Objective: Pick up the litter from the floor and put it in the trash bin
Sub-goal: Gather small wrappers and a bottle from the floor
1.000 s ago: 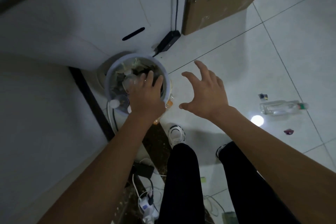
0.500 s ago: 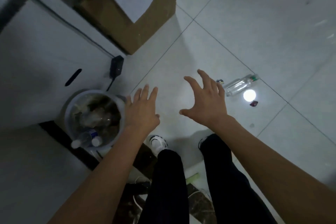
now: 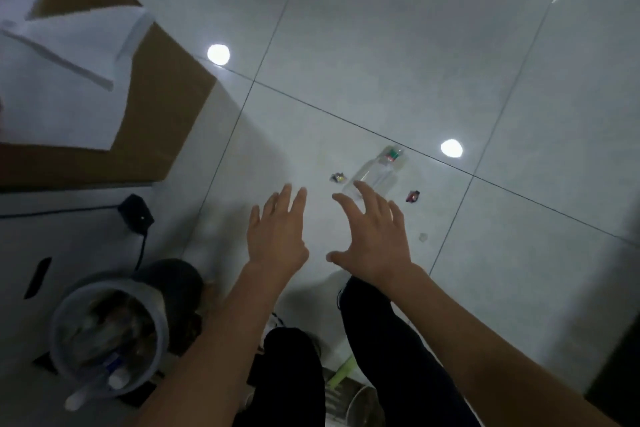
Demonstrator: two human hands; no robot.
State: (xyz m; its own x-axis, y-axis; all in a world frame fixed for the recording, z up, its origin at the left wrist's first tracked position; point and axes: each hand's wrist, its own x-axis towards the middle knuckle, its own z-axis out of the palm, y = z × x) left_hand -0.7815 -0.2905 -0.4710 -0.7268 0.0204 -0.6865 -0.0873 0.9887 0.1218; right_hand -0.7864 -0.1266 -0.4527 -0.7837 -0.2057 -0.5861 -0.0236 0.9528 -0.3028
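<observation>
The trash bin (image 3: 157, 314) already held litter. A clear bottle (image 3: 375, 172) and two small wrappers (image 3: 337, 177) (image 3: 412, 196) lay uncollected on the floor (image 3: 415, 45), just beyond the left hand (image 3: 277, 236) and right hand (image 3: 375, 239), both spread and empty.

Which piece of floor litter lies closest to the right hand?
The clear plastic bottle, lying on its side: the right hand overlaps its base in the view. The silvery wrapper and the dark red wrapper sit apart on either side.
</observation>
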